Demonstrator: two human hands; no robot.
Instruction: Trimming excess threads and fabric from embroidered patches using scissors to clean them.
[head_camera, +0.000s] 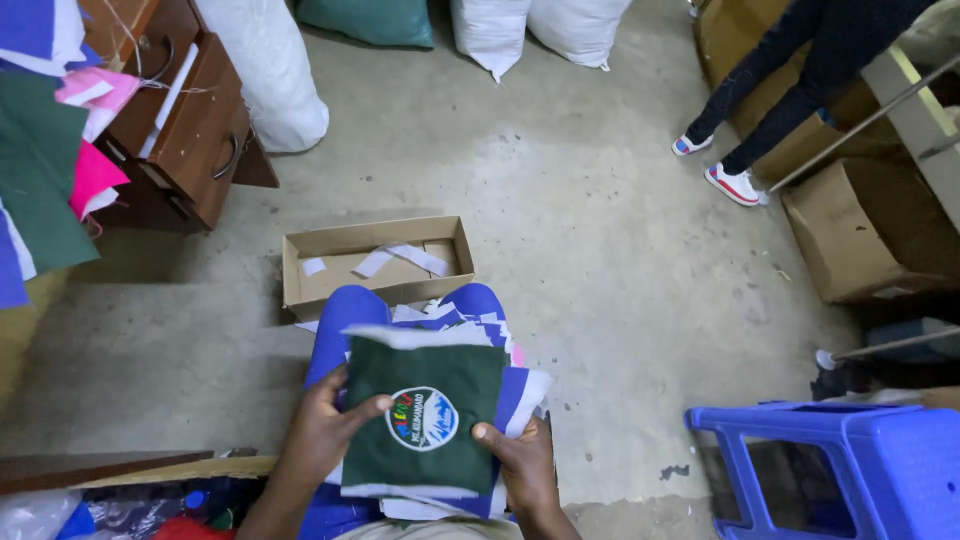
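1. On the lap of a seated person, seen from above, lies a stack of fabric pieces (500, 385) in blue and white.
2. The left hand (325, 432) grips the left edge of a dark green cloth (425, 415) with a round badge (422, 418) sewn on it, thumb on top.
3. The right hand (522, 462) pinches the cloth's lower right edge, thumb pressed on the fabric.
4. The green cloth rests on top of the stack, held flat between both hands.
5. Just beyond the knees, an open cardboard box (375, 262) sits on the concrete floor (600, 220), holding a few white strips.
6. The step appears to be handling the top piece; any move would need both hands to hold it flat.
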